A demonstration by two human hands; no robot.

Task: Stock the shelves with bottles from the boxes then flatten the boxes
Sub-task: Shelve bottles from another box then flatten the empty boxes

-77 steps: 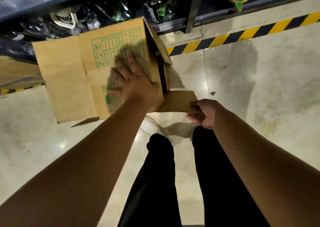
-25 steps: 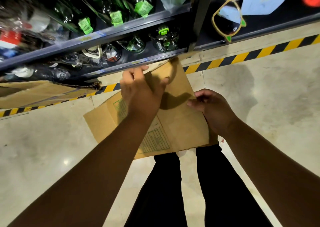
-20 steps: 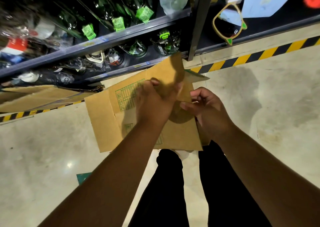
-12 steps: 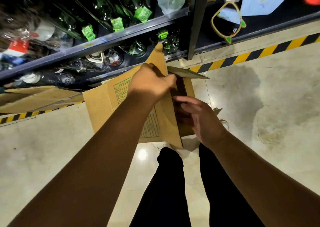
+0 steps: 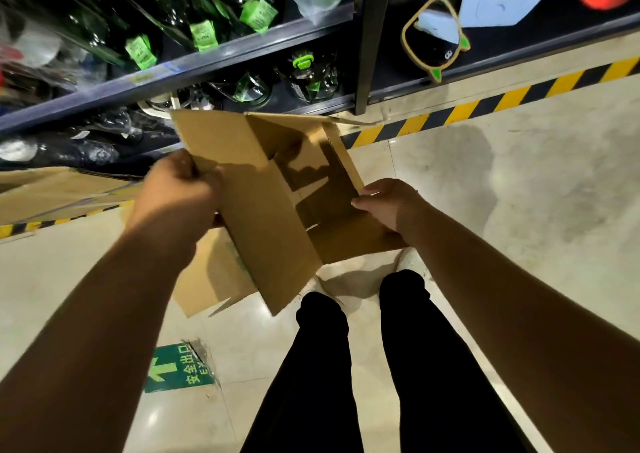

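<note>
Both hands grip the empty cardboard box point(image 5: 277, 203): left hand point(image 5: 176, 193) clamped on one panel, right hand point(image 5: 388, 203) on the opposite edge. Best push opposite corners together so it collapses flat.

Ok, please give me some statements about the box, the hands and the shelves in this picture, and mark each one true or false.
1. Both hands hold the cardboard box. True: the left hand grips its left panel and the right hand its right edge.
2. The box is full of bottles. False: its inside is empty and the floor shows through below it.
3. Green glass bottles lie on the shelves. True.
4. The box already lies flat on the floor. False: it is held in the air, still partly open.
5. A green exit sign is stuck on the floor. True.
6. The floor stripe by the shelves is red and white. False: it is yellow and black.
</note>
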